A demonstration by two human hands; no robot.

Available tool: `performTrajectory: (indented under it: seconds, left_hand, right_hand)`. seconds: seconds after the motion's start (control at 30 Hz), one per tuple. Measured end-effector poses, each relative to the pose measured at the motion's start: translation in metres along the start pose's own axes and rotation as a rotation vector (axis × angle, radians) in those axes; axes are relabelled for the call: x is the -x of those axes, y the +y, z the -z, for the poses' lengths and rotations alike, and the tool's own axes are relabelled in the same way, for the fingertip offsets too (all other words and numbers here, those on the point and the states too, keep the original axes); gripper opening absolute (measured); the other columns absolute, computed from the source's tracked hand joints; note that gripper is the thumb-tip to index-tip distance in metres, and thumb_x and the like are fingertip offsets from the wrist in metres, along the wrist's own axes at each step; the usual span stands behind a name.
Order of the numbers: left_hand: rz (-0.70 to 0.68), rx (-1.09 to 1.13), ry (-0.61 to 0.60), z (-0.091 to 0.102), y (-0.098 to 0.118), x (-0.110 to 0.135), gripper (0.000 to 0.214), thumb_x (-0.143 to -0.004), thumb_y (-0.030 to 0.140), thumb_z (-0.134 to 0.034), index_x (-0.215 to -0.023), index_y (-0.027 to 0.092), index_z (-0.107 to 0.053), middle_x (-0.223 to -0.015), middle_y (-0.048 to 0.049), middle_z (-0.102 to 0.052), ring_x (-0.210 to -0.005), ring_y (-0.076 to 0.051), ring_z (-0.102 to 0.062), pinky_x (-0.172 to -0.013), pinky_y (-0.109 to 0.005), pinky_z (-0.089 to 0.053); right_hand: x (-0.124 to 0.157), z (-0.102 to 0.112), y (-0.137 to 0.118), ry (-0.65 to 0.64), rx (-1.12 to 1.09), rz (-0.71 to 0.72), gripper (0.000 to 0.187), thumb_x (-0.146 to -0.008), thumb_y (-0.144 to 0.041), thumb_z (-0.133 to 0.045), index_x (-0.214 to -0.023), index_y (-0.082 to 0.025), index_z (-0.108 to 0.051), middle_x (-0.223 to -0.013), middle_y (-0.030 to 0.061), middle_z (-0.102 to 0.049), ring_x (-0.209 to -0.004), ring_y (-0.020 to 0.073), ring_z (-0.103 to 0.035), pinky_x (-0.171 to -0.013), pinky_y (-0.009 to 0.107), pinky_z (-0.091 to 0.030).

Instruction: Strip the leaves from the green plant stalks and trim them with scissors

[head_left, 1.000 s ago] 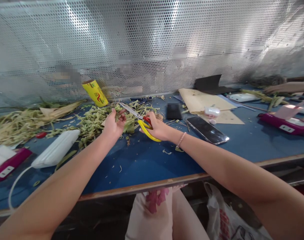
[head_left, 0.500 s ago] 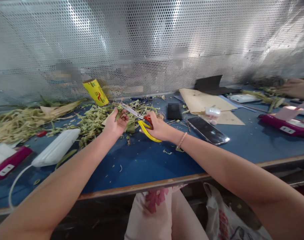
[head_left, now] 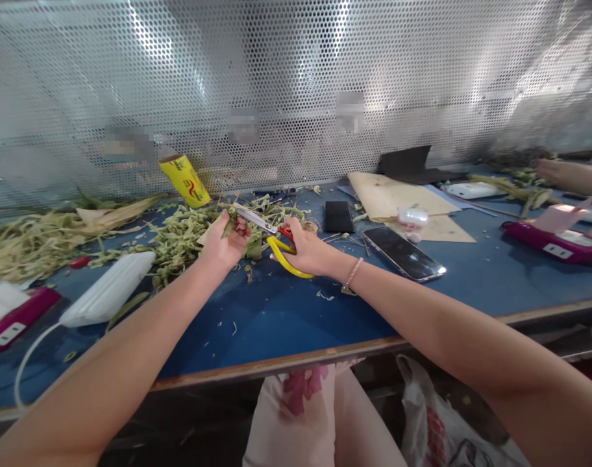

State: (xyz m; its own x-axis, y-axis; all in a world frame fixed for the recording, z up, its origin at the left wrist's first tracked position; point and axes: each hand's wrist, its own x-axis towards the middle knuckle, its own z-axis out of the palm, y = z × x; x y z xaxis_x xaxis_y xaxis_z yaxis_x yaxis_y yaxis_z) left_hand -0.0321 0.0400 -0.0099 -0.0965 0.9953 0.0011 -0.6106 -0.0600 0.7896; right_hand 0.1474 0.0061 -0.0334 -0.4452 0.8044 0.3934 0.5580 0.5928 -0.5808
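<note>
My right hand [head_left: 300,246] is closed round the handles of scissors [head_left: 281,250] with yellow and red grips. Their narrow blades point up and left, to the fingertips of my left hand [head_left: 225,240]. Those fingers are curled and pinch a small green plant piece [head_left: 231,227], partly hidden by the fingers and blades. Both hands are raised a little above the blue table. Behind and left of my left hand lies a heap of pale green plant pieces [head_left: 172,240]. A few thin scraps lie on the table below the hands.
A yellow tube [head_left: 185,180] leans behind the heap. A white device [head_left: 108,288] with a cable lies left; a phone [head_left: 404,253], a black case [head_left: 339,216] and brown paper [head_left: 388,198] lie right. Another person's hand [head_left: 571,174] shows far right. A perforated metal panel [head_left: 296,78] stands behind.
The scissor blades look closer together than before. Both my hands stay almost in place. The other person's hand at far right has shifted slightly left.
</note>
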Motion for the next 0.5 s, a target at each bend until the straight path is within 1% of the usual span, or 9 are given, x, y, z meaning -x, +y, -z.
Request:
performTrajectory:
  seconds: [0.13,0.2,0.37,0.5]
  left_hand:
    - [0.057,0.061,0.021,-0.0059,0.0,0.0051,0.028,-0.086,0.025,-0.041,-0.062,0.017,-0.052,-0.053,-0.0008,-0.048,-0.045,-0.009,-0.042,-0.052,-0.026,-0.045]
    - [0.075,0.081,0.033,-0.0078,0.0003,0.0068,0.029,-0.087,0.025,-0.041,-0.062,0.016,-0.052,-0.052,-0.0004,-0.047,-0.044,-0.008,-0.042,-0.05,-0.024,-0.044]
    - [0.135,0.106,0.016,-0.0075,0.0012,0.0087,0.028,-0.088,0.024,-0.037,-0.065,0.014,-0.051,-0.051,-0.0004,-0.049,-0.044,-0.007,-0.045,-0.049,-0.02,-0.043]
    - [0.143,0.139,0.0,-0.0072,0.0013,0.0101,0.029,-0.088,0.023,-0.037,-0.065,0.014,-0.051,-0.051,-0.0009,-0.05,-0.044,-0.007,-0.046,-0.05,-0.02,-0.044]
  right_hand:
    - [-0.0003,-0.0006,-0.0001,0.012,0.008,-0.014,0.045,-0.073,-0.04,-0.051,-0.106,-0.015,-0.033,-0.072,0.0026,-0.053,-0.057,0.0133,-0.046,-0.059,0.027,-0.038]
    - [-0.0011,-0.001,0.0008,0.023,0.015,-0.019,0.041,-0.075,-0.039,-0.049,-0.105,-0.015,-0.034,-0.072,0.0029,-0.053,-0.056,0.0132,-0.046,-0.059,0.027,-0.038]
    - [-0.0031,-0.0033,0.0058,0.039,0.036,-0.016,0.034,-0.078,-0.037,-0.044,-0.103,-0.017,-0.033,-0.065,-0.0009,-0.048,-0.052,0.0126,-0.043,-0.055,0.026,-0.036]
    - [-0.0031,-0.0044,0.0067,0.033,0.017,-0.01,0.032,-0.078,-0.036,-0.044,-0.102,-0.018,-0.033,-0.063,-0.0023,-0.045,-0.052,0.0126,-0.043,-0.054,0.026,-0.035]
